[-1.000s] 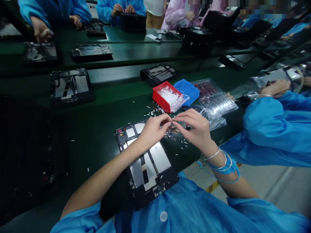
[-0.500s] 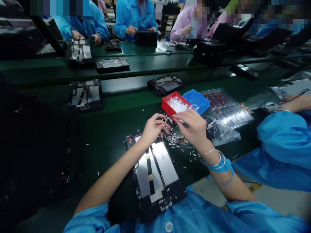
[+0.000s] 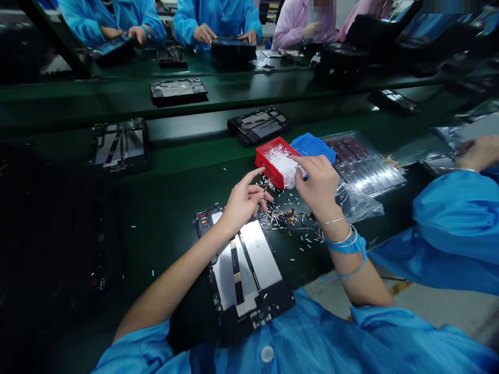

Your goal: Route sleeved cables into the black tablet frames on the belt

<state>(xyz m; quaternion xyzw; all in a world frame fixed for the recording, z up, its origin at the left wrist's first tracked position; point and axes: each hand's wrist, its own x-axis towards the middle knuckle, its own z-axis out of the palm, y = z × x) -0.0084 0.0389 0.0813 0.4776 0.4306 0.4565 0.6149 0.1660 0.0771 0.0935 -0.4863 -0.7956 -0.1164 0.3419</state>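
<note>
My left hand [image 3: 245, 200] is above the top edge of an opened tablet [image 3: 255, 254], its fingers bent around what looks like a thin black cable [image 3: 268, 179]. My right hand [image 3: 319, 179] reaches over a red box [image 3: 275, 174] of small white tube-like pieces [image 3: 284, 162]. Its index finger and thumb are apart, with the index fingertip at the white pieces and nothing visible between them. Beneath and between my hands lies a pile of small cables and white pieces [image 3: 278, 215]. The tablet lies face down before me, its silver batteries and black ribbon showing.
A blue box [image 3: 314, 145] adjoins the red one. To its right lie a clear tray [image 3: 364, 169] of parts and a plastic bag [image 3: 360, 205]. More opened tablets [image 3: 120, 145] rest along the line. A co-worker's blue sleeve [image 3: 454, 218] is close on the right; others work opposite.
My right hand has moved from beside my left fingers to over the red box, and its finger and thumb have parted. My left hand stays near the pile. The view has shifted slightly.
</note>
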